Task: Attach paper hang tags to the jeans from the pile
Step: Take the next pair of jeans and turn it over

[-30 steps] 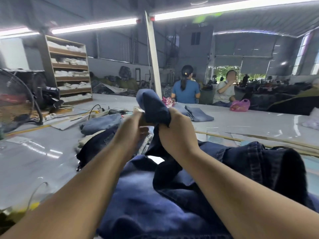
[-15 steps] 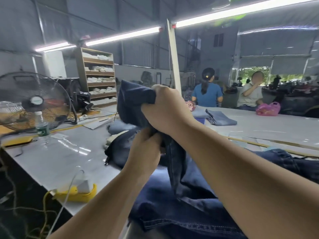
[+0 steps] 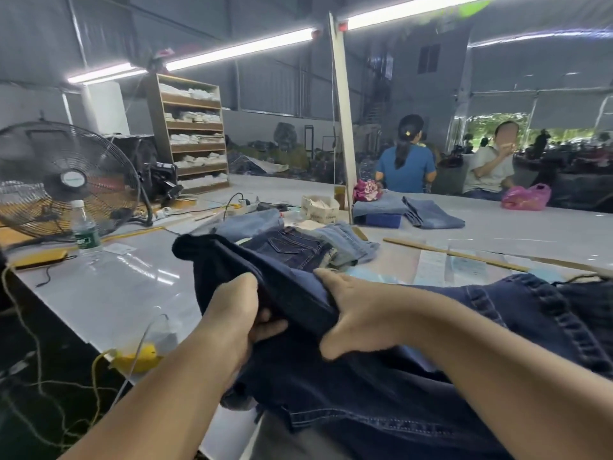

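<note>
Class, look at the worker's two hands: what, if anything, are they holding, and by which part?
Both the left hand and the right hand grip the dark jeans by a folded, bunched edge; which part of the garment cannot be told.

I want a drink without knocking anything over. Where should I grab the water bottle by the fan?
Probably grip the water bottle around its clear body above the green label, coming from the right: it stands upright, and the fan crowds it behind.

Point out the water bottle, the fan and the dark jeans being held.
water bottle (image 3: pixel 85 231), head view, on its label.
fan (image 3: pixel 71 178), head view, on its centre hub.
dark jeans (image 3: pixel 232 260), head view, on the fold above the hands.
</note>
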Demonstrator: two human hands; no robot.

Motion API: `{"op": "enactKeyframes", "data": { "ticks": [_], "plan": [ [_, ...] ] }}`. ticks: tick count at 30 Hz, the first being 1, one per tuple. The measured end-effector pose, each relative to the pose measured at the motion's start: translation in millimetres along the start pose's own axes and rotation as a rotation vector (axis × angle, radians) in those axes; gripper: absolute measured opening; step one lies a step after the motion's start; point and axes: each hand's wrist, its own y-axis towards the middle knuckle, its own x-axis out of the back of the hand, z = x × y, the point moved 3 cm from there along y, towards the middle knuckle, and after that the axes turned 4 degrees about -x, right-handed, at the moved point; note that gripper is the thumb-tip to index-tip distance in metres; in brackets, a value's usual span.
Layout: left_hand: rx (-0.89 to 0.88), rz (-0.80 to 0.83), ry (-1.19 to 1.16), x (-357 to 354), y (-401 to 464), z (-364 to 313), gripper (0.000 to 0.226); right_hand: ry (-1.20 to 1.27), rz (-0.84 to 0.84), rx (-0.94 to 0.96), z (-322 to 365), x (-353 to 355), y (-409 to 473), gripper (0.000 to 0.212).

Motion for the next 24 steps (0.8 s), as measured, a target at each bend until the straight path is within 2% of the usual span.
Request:
{"op": "enactKeyframes", "data": {
  "ticks": [4,6,7,9,10,11,12,13,15,16,18,21,23,24],
  "plan": [
    [-0.056,0.071,0.489,12.8,-4.6,-19.7,0.014,0.091,-0.114,-0.033,-17.7,35.4,-8.0,0.034],
    [-0.105,0.119,0.906,20.5,-10.2,-44.3,0.028,0.12,-0.112,-0.053,-26.3,46.7,-7.6,0.025],
    [-0.209,0.086,1.175,22.6,-14.5,-58.4,0.036,0.138,-0.099,-0.063,-29.5,47.2,-6.1,0.021],
    [-0.583,-0.133,1.587,17.5,-26.8,-81.2,0.047,0.123,-0.105,-0.059,-31.0,42.7,-2.0,0.007],
    [-0.785,-0.204,1.642,8.8,-37.7,-85.8,0.045,0.089,-0.13,-0.046,-29.5,40.2,0.7,0.005],
    [-0.947,-0.187,1.631,-3.2,-48.4,-84.8,0.041,0.047,-0.161,-0.032,-27.2,38.1,3.5,0.005],
    [-1.026,-0.064,1.605,-15.5,-56.3,-78.0,0.038,0.003,-0.193,-0.019,-25.5,36.1,6.2,0.004],
    [-1.032,0.124,1.576,-26.3,-59.3,-66.4,0.035,-0.043,-0.228,-0.007,-23.9,35.2,7.5,0.004],
    [-0.936,0.447,1.675,-41.6,-57.2,-40.5,0.035,-0.165,-0.317,0.016,-23.2,35.0,8.5,0.012],
    [-0.957,0.493,1.756,-44.8,-54.2,-32.2,0.04,-0.238,-0.366,0.022,-25.3,35.6,9.4,0.015],
    [-1.117,0.468,1.852,-48.3,-49.7,-23.3,0.048,-0.338,-0.454,0.031,-29.3,39.0,9.9,0.016],
    [-1.393,0.529,1.837,-58.1,-54.1,-13.3,0.054,-0.307,-0.515,0.063,-28.1,41.9,7.5,0.008],
    [-1.488,0.613,1.82,-63.3,-58.4,-9.6,0.038,-0.254,-0.454,0.054,-26.2,43.2,3.0,0.005],
    [-1.493,0.636,1.829,-64.8,-59.3,-9.4,0.028,-0.207,-0.348,0.025,-26.3,43.2,-1.3,0.015]
  ]
}}
